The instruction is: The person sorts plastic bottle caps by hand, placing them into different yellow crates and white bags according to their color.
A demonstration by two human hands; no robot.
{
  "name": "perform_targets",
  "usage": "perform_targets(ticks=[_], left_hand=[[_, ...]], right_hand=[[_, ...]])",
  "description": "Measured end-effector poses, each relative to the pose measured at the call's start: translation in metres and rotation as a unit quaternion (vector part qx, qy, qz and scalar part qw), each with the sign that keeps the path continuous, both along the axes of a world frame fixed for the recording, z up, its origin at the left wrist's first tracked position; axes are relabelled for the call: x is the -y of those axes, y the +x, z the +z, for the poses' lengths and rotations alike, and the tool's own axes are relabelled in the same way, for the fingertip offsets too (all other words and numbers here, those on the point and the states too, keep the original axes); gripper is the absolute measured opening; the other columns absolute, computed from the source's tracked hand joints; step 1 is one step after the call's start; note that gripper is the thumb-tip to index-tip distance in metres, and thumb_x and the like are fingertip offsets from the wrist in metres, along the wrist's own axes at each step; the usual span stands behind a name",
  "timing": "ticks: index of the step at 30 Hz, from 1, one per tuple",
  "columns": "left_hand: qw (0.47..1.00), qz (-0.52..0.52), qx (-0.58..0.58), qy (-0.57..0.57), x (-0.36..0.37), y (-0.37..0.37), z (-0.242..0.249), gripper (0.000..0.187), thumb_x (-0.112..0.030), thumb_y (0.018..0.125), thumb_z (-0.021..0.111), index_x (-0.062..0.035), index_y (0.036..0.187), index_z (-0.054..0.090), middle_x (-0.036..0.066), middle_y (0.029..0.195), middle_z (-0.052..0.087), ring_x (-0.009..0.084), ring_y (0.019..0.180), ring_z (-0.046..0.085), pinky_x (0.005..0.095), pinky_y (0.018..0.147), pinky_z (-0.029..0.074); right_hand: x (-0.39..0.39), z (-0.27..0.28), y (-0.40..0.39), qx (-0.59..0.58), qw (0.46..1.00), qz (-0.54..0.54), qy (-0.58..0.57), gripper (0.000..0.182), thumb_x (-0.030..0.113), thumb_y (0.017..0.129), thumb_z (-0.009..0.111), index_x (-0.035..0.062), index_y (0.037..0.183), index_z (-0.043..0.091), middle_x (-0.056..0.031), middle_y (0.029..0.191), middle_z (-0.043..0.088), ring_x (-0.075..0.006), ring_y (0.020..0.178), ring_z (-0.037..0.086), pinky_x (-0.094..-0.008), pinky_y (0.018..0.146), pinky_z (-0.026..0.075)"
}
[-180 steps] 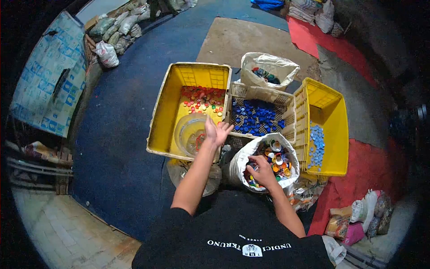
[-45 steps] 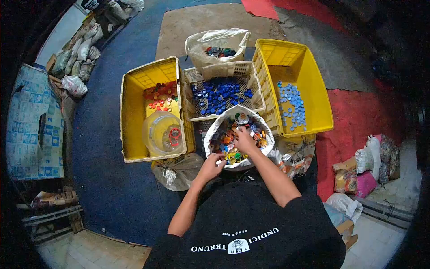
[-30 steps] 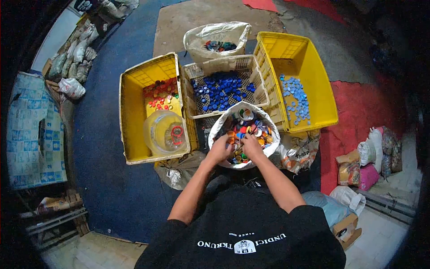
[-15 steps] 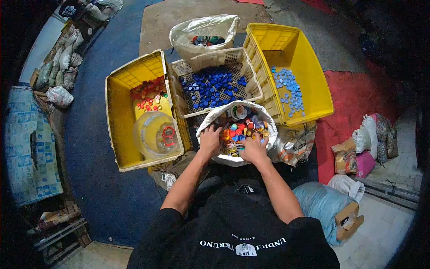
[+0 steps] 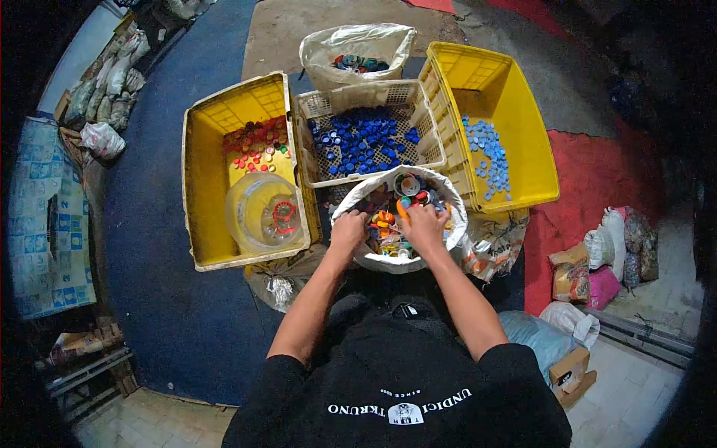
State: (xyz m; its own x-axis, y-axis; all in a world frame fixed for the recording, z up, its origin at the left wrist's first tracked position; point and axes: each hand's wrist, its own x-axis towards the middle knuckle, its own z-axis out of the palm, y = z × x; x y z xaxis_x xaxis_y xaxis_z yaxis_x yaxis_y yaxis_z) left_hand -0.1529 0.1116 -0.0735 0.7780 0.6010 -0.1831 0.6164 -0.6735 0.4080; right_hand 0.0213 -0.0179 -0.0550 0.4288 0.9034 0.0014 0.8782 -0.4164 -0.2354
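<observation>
A white sack (image 5: 349,196) of mixed bottle caps stands open in front of me. My left hand (image 5: 349,230) is at the sack's left rim, fingers curled over the edge; what they hold, if anything, is hidden. Inside the right part of the sack, my right hand (image 5: 423,226) reaches among the caps, with an orange cap (image 5: 403,208) at its fingertips. Beyond the sack, a white crate (image 5: 437,142) holds blue caps (image 5: 366,138).
On the left a yellow crate (image 5: 198,179) holds red caps (image 5: 258,142) and a clear round container (image 5: 258,210). A yellow crate (image 5: 526,134) with light-blue caps stands right. Behind is another white sack (image 5: 321,56). Bags (image 5: 571,276) lie at the far right.
My right hand has shifted slightly up in the sack, and the caps around it lie differently. My left hand stays at the rim. The whole view has shifted a little.
</observation>
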Motion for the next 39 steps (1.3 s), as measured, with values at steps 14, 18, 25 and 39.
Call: perform_targets(ticks=[14, 18, 25, 39], left_hand=[[0.997, 0.031, 0.040, -0.051, -0.013, 0.001, -0.001, 0.023, -0.009, 0.074, 0.065, -0.0068, 0.097, 0.065, 0.016, 0.093, 0.062, 0.0373, 0.090, 0.063, 0.0468, 0.079, 0.052], [0.995, 0.050, 0.058, -0.061, -0.014, 0.001, 0.005, 0.028, -0.008, 0.073, 0.064, -0.0082, 0.101, 0.064, 0.017, 0.096, 0.062, 0.0387, 0.092, 0.062, 0.0468, 0.079, 0.051], [0.992, 0.076, 0.083, -0.053, -0.010, 0.001, 0.008, 0.029, -0.008, 0.074, 0.064, -0.0089, 0.103, 0.062, 0.016, 0.099, 0.061, 0.0383, 0.093, 0.061, 0.0471, 0.078, 0.051], [0.981, -0.033, 0.165, 0.092, 0.004, -0.003, 0.017, 0.047, -0.013, 0.071, 0.072, -0.0166, 0.116, 0.064, 0.015, 0.130, 0.049, 0.0347, 0.116, 0.051, 0.0442, 0.088, 0.047]], right_hand=[[-0.002, 0.023, 0.001, -0.011, 0.988, -0.010, 0.154, 0.023, 0.015, 0.076, 0.067, 0.0126, 0.099, 0.068, -0.0092, 0.088, 0.060, -0.0272, 0.093, 0.058, -0.0462, 0.081, 0.038], [-0.029, -0.020, -0.040, -0.247, 0.954, 0.146, 0.089, 0.021, 0.005, 0.074, 0.064, 0.0028, 0.095, 0.064, -0.0143, 0.099, 0.062, -0.0352, 0.090, 0.062, -0.0440, 0.078, 0.051], [-0.044, -0.058, -0.060, -0.142, 0.986, 0.086, -0.019, 0.018, 0.003, 0.081, 0.050, -0.0032, 0.089, 0.064, -0.0208, 0.097, 0.063, -0.0402, 0.090, 0.064, -0.0478, 0.077, 0.054], [-0.019, 0.005, -0.007, -0.325, 0.925, 0.017, 0.194, 0.019, 0.007, 0.081, 0.067, 0.0006, 0.099, 0.067, -0.0110, 0.090, 0.067, -0.0234, 0.079, 0.068, -0.0331, 0.072, 0.054]])
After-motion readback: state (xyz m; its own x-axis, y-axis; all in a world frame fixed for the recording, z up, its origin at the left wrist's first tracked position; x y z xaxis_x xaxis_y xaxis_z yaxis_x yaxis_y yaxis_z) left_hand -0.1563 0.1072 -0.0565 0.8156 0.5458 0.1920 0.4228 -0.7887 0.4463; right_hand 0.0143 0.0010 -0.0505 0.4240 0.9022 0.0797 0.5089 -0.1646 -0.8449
